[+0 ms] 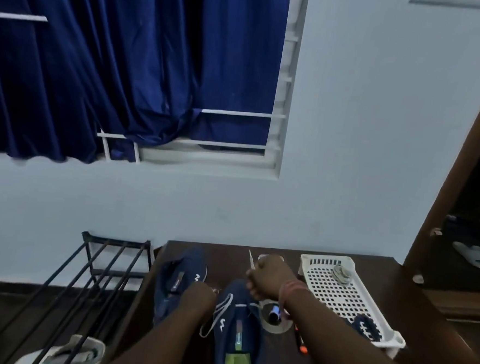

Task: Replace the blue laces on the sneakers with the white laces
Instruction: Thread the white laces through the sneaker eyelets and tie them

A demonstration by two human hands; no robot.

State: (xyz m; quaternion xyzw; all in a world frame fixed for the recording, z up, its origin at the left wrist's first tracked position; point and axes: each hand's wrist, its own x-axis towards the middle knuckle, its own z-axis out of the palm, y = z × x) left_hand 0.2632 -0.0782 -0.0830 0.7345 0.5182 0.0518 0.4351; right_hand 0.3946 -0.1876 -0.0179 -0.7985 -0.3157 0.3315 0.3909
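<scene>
The right hand [266,277] pinches a white lace [251,258] above the near sneaker [239,332] on the table [391,280]; the left hand [201,294] fingers curl, whether holding anything is unclear.

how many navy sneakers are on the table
2. One navy sneaker lies at the table's left edge, beyond the left hand. The other is nearer the camera, between both forearms, a white lace threaded through it.

Single head-worn wide-angle view, facing forward toward wall [350,132] and curtained window [144,70], pitched high, with the near surface [391,280] low in frame.
</scene>
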